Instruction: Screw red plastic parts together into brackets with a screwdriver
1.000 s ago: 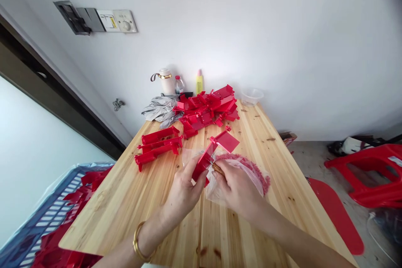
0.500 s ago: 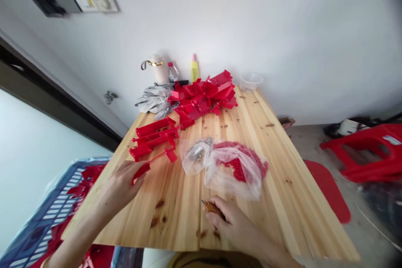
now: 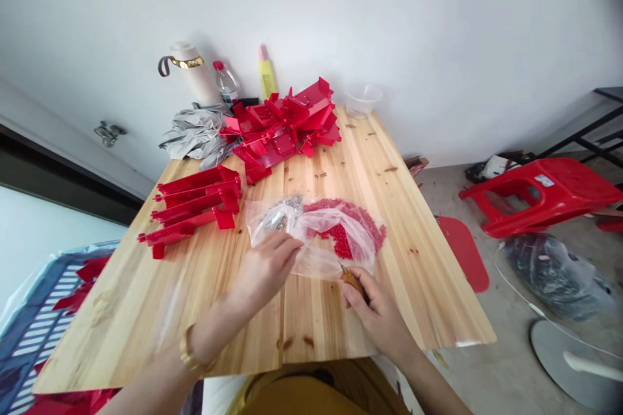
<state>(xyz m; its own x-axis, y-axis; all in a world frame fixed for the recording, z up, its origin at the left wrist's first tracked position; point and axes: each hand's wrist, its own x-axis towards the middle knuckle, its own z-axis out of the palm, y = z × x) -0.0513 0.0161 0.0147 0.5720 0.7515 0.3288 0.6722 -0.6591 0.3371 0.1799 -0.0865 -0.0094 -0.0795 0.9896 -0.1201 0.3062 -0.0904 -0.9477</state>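
My left hand (image 3: 270, 266) is over the near edge of the clear plastic bags, fingers bent and pressed together. What they pinch, if anything, is hidden. In my right hand (image 3: 377, 311) is a small tool with a wooden handle (image 3: 354, 281) and a pointed metal tip, aimed up and left. Ahead of it lies an open plastic bag (image 3: 363, 240) with many small red pieces (image 3: 342, 243). Beside that, a smaller bag holds small silvery metal pieces (image 3: 292, 204). Several red plastic parts with end flaps (image 3: 192, 211) stand in a row on the left of the wooden table (image 3: 413, 298).
A pile of similar red parts (image 3: 287, 126) fills the back of the table, beside grey cloth (image 3: 195, 133), a flask (image 3: 197, 78), a water bottle (image 3: 225, 83), a yellow bottle (image 3: 267, 78) and a clear bowl (image 3: 363, 100). A blue basket (image 3: 36, 318) stands left; a red stool (image 3: 549, 194) right.
My left hand has let go of a red part, now in the row, and moved right to the bags. My right hand still holds the tool. The view has shifted right.
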